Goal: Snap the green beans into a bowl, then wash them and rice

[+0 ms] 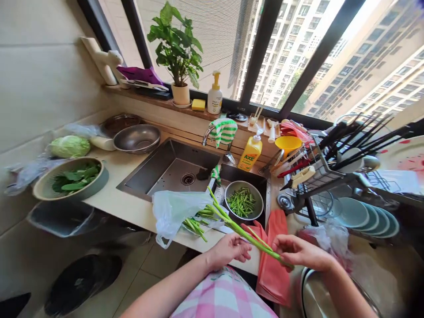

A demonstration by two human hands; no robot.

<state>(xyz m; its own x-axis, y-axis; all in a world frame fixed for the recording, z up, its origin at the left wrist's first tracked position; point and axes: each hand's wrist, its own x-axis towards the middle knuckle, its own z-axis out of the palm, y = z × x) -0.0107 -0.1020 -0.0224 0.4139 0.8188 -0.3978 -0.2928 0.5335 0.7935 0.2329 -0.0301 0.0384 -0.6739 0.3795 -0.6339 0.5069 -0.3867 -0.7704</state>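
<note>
head cam here, looks like a fair bit is done: the steel bowl (244, 183) in the right basin of the sink (155, 168) holds a heap of short green stalk pieces (241, 202). what's left, as far as i can see, is the loose longer stalks (195, 225) lying on the white plastic bag (174, 216) on the counter, plus the long green stalks (247, 234) held up over the counter edge. right hand (301, 251) is pinched closed on their ends, fingers and thumb together. left hand (228, 251) sits curled just under them, can't tell if it's really gripping or only touching. leafy greens in a round basket (66, 167) sit well off to the left, nobody touching them.
</note>
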